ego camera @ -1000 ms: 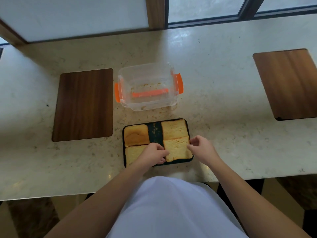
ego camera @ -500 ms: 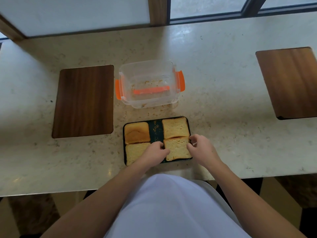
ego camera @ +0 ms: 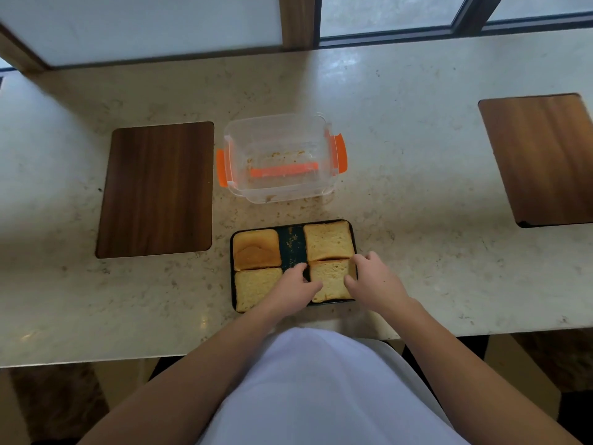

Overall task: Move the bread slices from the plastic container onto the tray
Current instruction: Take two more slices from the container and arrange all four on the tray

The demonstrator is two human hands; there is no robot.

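A dark tray (ego camera: 292, 244) lies near the counter's front edge with several bread slices on it. A crust slice (ego camera: 256, 248) sits at its back left, a pale slice (ego camera: 255, 288) at front left, and another slice (ego camera: 328, 239) at back right. The front-right slice (ego camera: 330, 277) is held between my left hand (ego camera: 295, 289) on its left edge and my right hand (ego camera: 373, 282) on its right edge. Behind the tray stands the clear plastic container (ego camera: 321, 130) with orange clips, holding only crumbs and an orange strip.
A dark wooden board (ego camera: 157, 189) lies left of the container. Another wooden board (ego camera: 542, 159) sits at the far right. The marble counter (ego camera: 417, 155) ends at a window frame behind. Crumbs lie between container and tray.
Both hands stay on the front-right slice; my right hand's fingers have shifted further onto its right edge. The view has moved slightly.
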